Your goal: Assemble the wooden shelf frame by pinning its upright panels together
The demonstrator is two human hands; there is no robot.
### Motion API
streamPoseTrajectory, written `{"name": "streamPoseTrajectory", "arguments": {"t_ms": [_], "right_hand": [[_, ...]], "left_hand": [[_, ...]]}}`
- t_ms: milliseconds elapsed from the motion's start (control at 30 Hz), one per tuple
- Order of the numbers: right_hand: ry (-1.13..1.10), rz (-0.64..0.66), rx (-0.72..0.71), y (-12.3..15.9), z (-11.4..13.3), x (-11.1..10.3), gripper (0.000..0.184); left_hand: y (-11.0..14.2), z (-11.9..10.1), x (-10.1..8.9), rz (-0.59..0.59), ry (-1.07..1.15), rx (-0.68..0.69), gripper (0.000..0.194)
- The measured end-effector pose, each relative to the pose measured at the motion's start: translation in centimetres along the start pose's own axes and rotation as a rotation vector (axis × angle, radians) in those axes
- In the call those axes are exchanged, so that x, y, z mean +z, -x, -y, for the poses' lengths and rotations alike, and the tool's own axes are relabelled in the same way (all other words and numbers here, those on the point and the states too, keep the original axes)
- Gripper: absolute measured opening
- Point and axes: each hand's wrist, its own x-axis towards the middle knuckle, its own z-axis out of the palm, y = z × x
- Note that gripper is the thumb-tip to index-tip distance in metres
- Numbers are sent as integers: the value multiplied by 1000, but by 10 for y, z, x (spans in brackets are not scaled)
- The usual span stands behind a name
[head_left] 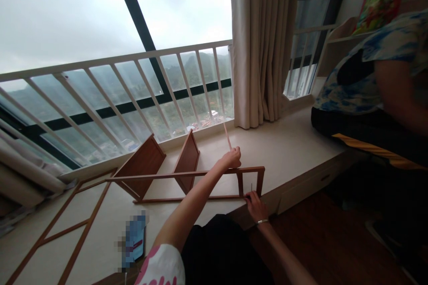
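Note:
A brown wooden frame with shelf panels lies on its side on the pale window ledge. My left hand (232, 158) is above the frame's upper rail (200, 173), its fingers closed round a thin light strip (227, 137) that points up toward the railing. My right hand (257, 207) is at the frame's near right corner, by the lower rail and a short crosspiece (240, 185). Its fingers are pinched, and a thin metal rod (252, 186) sticks up from them; its exact kind is too small to tell. Two brown panels (187, 160) (140, 167) stand slanted between the rails.
A second slim wooden frame (63, 231) lies at the left. Near it is a phone (135, 240), partly blurred. A white railing (140, 84) and curtain (264, 44) border the window. Another person (374, 75) sits at the right. Drawers (304, 187) front the ledge.

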Motion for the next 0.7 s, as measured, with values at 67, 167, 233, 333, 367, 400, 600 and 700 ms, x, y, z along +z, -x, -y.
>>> {"name": "streamPoseTrajectory", "arguments": {"t_ms": [67,167,233,333,367,400,600,700], "right_hand": [[1,-2,-1,0,-1,0,20],[6,7,9,0,-2,0,21],[13,4,12,0,-3,0,21],[15,-4,-2,-1,-4,1,21],[14,-7,-9,-1,-5,2,21],[13,-11,-14,-1,-5,2,21],[0,-36,-18,0,-8,6,21],[-15,-47,-15,0,-8,7,22]], "left_hand": [[1,-1,-2,1,-26,6,35],[1,-3,-4,11,-58,22,36],[0,-5,-5,15,-57,34,37],[-3,-9,-4,3,-39,78,38],[-4,-10,-3,-3,-30,92,38],[-6,-12,-2,-9,-21,101,38],[-8,-16,1,-51,4,30,38],[-7,-15,1,-38,7,28,36]]}}
